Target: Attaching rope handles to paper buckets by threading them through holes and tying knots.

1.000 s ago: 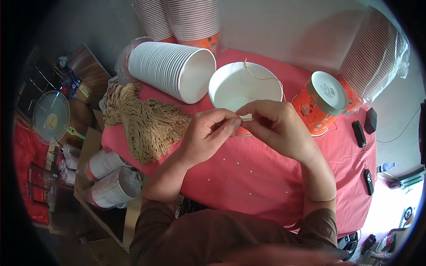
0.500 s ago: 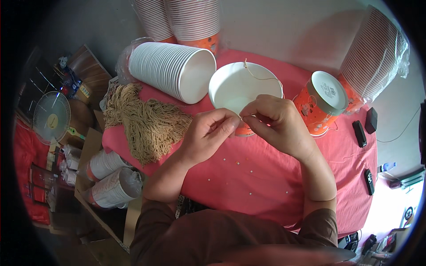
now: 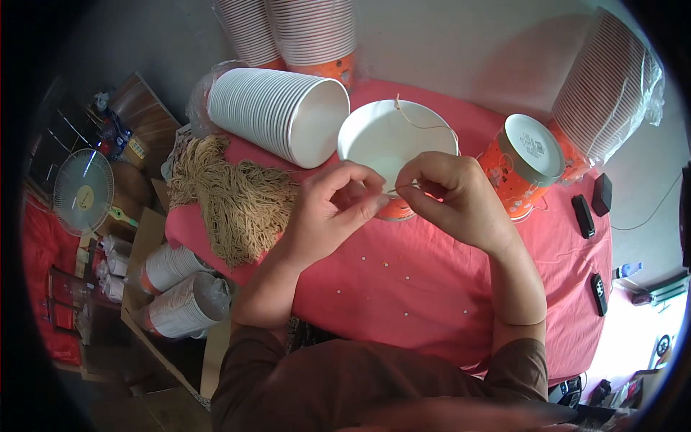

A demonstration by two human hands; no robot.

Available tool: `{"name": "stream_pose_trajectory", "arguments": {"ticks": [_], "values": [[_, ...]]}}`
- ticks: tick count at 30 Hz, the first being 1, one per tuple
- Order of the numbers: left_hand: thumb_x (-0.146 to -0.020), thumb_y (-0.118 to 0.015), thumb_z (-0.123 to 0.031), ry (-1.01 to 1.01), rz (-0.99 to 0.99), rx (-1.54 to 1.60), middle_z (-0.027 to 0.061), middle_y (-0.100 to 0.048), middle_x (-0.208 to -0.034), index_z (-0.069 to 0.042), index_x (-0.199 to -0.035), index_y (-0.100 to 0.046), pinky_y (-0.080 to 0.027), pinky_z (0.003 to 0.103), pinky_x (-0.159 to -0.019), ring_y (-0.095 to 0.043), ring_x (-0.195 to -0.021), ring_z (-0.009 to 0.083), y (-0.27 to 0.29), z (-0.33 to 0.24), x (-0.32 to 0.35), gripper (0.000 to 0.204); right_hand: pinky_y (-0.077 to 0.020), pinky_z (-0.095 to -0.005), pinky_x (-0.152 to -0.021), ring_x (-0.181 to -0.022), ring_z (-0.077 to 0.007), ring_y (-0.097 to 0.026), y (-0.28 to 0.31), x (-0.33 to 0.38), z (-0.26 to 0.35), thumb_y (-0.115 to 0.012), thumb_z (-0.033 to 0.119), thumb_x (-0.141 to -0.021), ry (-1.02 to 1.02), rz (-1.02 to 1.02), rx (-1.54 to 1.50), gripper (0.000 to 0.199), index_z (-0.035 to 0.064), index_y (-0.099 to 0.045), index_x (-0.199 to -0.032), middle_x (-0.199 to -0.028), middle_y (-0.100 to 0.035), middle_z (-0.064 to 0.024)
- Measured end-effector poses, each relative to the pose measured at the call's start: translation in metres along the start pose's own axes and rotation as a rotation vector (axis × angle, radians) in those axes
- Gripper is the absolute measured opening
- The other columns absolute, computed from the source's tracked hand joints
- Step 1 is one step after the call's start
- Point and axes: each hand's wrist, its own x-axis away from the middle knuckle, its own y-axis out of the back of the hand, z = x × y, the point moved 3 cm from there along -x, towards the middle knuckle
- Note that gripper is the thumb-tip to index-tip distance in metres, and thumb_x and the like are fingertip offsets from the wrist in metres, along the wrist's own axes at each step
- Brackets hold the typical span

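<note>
String end [image 3: 400, 189] is pinched betw. left hand [image 3: 332, 209] & right hand [image 3: 450, 198] fingers at near rim of white paper bowl [image 3: 392, 137]; threading step judged underway, steady pull needed next.

Hands at a paper cup on the pink table

I see my left hand [image 3: 335, 209] and right hand [image 3: 450, 198] pinching a thin string [image 3: 421, 124] at the near rim of a white cup [image 3: 392, 137]; a bundle of strings [image 3: 230, 198] lies left.

cup base [image 3: 397, 210]: hidden behind fingers [image 3: 360, 209] | string [image 3: 425, 127] end: too thin to tell
</note>
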Motion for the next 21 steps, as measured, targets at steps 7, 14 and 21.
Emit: {"name": "stream_pose_trajectory", "arguments": {"ticks": [7,14,21], "values": [[-0.079,-0.074,0.002,-0.125,0.052,-0.498,0.0071,-0.067,-0.093,-0.001,-0.095,-0.067,-0.05,0.028,-0.063,-0.066,-0.075,0.0164,0.0,0.007,-0.003,0.018,-0.0491,-0.0285,-0.063,-0.071,-0.0148,-0.061,0.003,-0.003,-0.011,-0.064,-0.002,-0.082,0.036,0.021,0.152,0.005,-0.0012,-0.062,-0.087,-0.079,-0.061,-0.0063],[-0.072,-0.073,-0.003,-0.517,0.007,-0.642,0.0044,-0.063,-0.092,-0.004,-0.089,-0.065,-0.053,0.034,-0.063,-0.065,-0.078,0.0224,-0.007,0.0,-0.006,0.019,-0.0503,-0.0304,-0.065,-0.072,-0.019,-0.062,0.002,-0.002,-0.012,-0.063,-0.003,-0.08,0.075,0.063,0.232,0.007,-0.0014,-0.06,-0.085,-0.08,-0.061,-0.0091],[-0.07,-0.07,-0.001,-0.786,-0.061,-0.756,0.0058,-0.059,-0.094,-0.002,-0.091,-0.066,-0.051,0.031,-0.061,-0.058,-0.07,0.0191,-0.009,-0.008,-0.004,0.021,-0.0476,-0.0334,-0.06,-0.067,-0.0236,-0.059,0.005,0.002,0.0,-0.065,-0.001,-0.078,0.129,0.062,0.292,0.008,0.0006,-0.058,-0.082,-0.077,-0.059,-0.0089]]}}
